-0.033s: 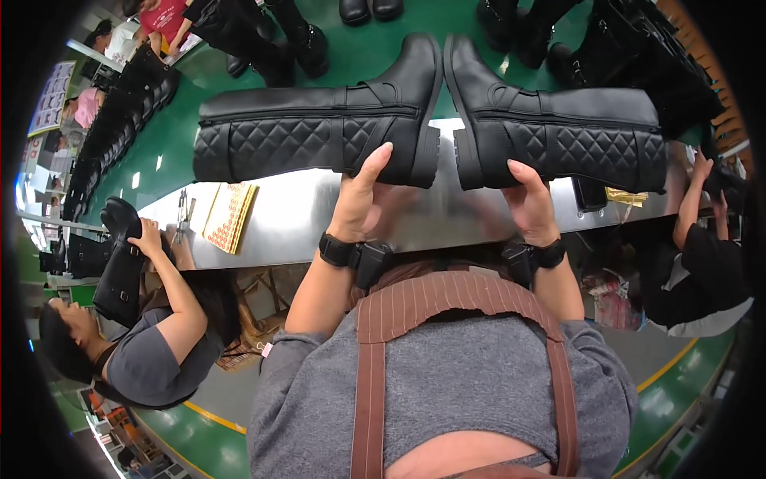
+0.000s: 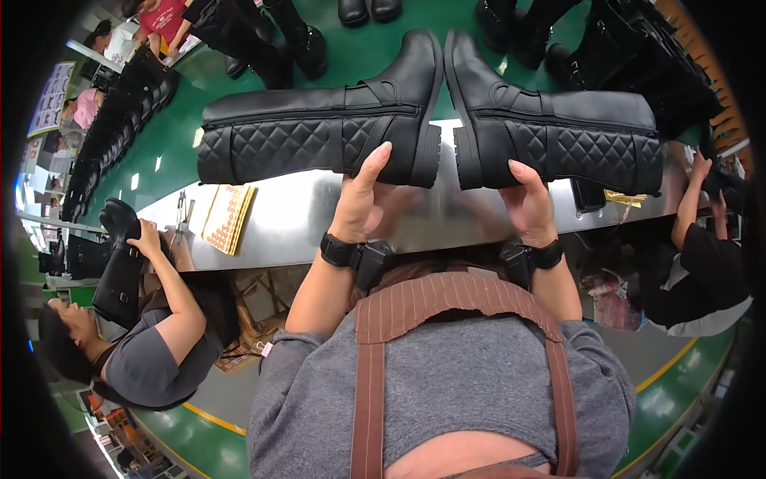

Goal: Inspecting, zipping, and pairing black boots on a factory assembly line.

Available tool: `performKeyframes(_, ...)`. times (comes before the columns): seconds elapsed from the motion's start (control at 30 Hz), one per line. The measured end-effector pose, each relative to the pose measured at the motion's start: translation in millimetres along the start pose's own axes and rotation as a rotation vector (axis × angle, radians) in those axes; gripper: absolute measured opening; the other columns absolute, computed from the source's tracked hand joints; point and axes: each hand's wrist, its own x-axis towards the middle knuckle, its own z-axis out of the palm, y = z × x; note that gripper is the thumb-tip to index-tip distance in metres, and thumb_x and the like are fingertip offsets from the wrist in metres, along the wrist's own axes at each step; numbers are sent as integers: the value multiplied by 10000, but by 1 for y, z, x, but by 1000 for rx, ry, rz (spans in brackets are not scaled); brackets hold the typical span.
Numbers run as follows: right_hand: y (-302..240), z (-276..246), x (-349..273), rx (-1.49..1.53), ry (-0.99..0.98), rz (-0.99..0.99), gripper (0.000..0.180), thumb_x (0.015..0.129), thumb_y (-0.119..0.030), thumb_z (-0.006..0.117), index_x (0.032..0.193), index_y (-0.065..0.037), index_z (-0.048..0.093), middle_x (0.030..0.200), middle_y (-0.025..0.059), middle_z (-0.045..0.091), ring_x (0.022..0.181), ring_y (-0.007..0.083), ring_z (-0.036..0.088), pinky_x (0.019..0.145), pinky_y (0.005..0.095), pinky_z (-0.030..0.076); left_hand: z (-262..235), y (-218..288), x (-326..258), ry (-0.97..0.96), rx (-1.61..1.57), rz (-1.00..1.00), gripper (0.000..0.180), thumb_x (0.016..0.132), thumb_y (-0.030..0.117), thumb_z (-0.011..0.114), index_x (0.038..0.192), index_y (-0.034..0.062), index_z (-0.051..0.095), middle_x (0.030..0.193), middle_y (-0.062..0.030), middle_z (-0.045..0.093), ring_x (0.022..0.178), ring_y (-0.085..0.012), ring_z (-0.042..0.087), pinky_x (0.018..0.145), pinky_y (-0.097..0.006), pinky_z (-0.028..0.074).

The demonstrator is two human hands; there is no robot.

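Black quilted leather boots [image 2: 319,132] [image 2: 558,136] lie sole-to-sole above the steel bench [image 2: 279,215], my left hand [image 2: 363,199] and right hand [image 2: 527,199] grasping their heels; I'd level them evenly.

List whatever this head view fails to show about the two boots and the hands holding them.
- Left hand: fingertips hidden behind the left boot.
- Right hand: fingers hidden behind the right boot.
- Boot soles: face each other, tread unseen.
- Right boot's shaft top: merges with dark boots behind.
- Steel table: middle covered by both hands.
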Motion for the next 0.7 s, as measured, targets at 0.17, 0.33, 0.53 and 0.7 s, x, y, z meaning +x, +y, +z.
performKeyframes(0.17, 5, 3, -3, 60, -139, 10, 342, 891, -216, 559, 1117, 27, 641, 1104, 112, 669, 1057, 208, 610, 967, 340, 435, 9, -12, 2, -66, -89, 7, 357, 927, 238, 611, 1200, 10, 580, 1147, -103, 643, 1038, -222, 631, 943, -378, 500)
performKeyframes(0.33, 13, -9, 1, 53, -224, -11, 320, 878, -164, 569, 1113, 42, 637, 1092, 101, 665, 1042, 204, 606, 970, 348, 432, 3, -14, -3, -148, -158, -52, 338, 923, 176, 593, 1216, 7, 574, 1147, -102, 642, 1071, -221, 611, 961, -369, 477)
performKeyframes(0.53, 19, -6, 11, -273, -150, -187, 431, 804, -52, 592, 1227, 27, 577, 1209, 104, 610, 1154, 215, 555, 1036, 353, 401, -2, -26, 10, -80, 33, 176, 331, 847, 7, 649, 1174, -8, 602, 1116, -62, 640, 1033, -180, 610, 934, -334, 481)
performKeyframes(0.7, 5, 18, 9, -1123, -320, -281, 385, 825, -61, 625, 1202, 7, 597, 1203, 107, 604, 1144, 225, 550, 1001, 339, 413, -2, -33, 10, -30, 701, 236, 324, 895, 127, 656, 1180, -11, 588, 1184, -58, 609, 1088, -132, 569, 976, -288, 429)
